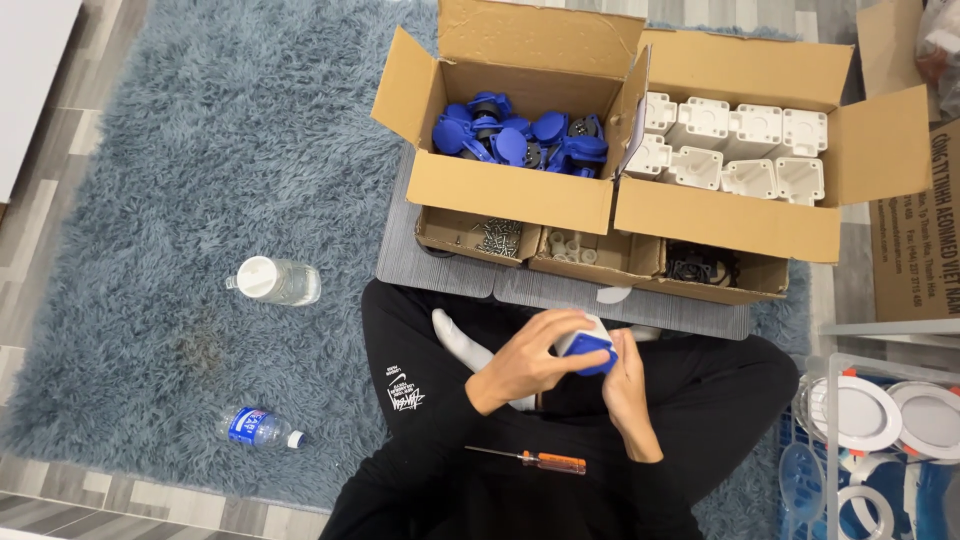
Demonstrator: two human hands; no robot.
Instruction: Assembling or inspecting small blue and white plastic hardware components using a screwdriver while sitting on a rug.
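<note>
Over the lap, both hands (575, 365) clasp a blue-capped white part (588, 345).

A shaggy grey-blue rug (200, 170) lies under brown cardboard boxes (520, 190) of blue caps (520, 135) and white housings (740, 150); the screwdriver (530, 459) has an orange handle, the trousers (420, 400) are black with a white print

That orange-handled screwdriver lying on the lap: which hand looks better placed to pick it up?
Probably the left hand. The orange-handled screwdriver lies just below its wrist, while the right hand is cupped around the far side of the blue-and-white plastic part, steadying it.
</note>
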